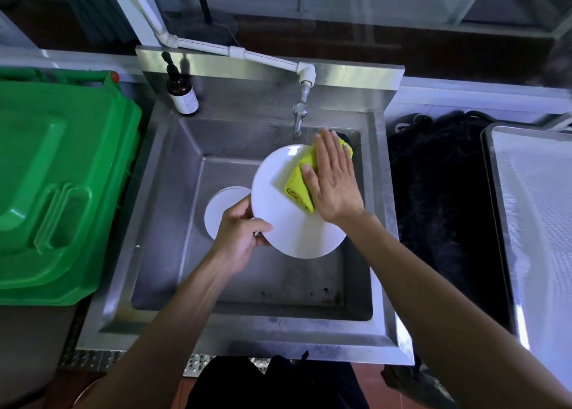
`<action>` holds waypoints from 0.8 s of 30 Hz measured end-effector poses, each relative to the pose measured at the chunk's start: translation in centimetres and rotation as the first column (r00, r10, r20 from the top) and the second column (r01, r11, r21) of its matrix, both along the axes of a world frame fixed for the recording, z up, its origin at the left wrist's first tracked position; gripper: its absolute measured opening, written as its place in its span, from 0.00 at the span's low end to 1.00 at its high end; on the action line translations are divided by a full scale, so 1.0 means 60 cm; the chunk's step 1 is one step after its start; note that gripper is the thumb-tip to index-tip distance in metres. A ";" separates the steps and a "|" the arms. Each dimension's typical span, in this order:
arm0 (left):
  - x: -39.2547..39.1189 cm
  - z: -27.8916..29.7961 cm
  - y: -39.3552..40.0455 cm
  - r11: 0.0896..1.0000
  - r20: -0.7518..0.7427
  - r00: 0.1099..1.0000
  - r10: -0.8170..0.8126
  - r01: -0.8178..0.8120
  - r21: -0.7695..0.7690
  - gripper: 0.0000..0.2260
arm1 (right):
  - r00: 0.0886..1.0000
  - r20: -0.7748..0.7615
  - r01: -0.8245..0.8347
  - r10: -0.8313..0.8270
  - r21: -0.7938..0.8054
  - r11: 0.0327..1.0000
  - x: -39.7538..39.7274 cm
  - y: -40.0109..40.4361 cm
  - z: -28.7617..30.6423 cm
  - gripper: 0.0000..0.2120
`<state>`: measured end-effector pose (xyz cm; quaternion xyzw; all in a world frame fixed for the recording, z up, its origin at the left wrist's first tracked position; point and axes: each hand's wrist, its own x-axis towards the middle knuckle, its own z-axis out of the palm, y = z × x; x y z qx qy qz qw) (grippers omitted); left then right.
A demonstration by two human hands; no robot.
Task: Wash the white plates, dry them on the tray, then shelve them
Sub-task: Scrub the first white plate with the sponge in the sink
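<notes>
So that its face can be scrubbed, the white plate (291, 219) is gripped at its rim by the left hand (238, 238) while a yellow cloth (301, 181) is pressed flat beneath the open-fingered right hand (332, 179).

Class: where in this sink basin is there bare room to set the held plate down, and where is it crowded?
Free: the basin floor near the front wall, and the left floor up to the plates lying there. Crowded: under the tap, where both hands, the cloth and the held plate sit.
</notes>
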<state>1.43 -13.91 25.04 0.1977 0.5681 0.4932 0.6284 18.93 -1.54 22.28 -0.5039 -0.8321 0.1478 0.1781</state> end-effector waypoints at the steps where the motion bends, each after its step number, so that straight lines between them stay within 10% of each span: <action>1: 0.002 0.002 0.002 1.000 0.002 1.000 0.021 -0.021 0.000 0.19 | 1.000 -0.005 0.021 -0.020 0.006 1.000 0.005 -0.004 -0.004 0.33; 24: 0.025 0.005 0.038 0.970 0.076 0.967 0.242 -0.243 0.009 0.23 | 0.918 -0.206 0.335 -0.339 -0.053 0.941 -0.013 -0.122 -0.018 0.38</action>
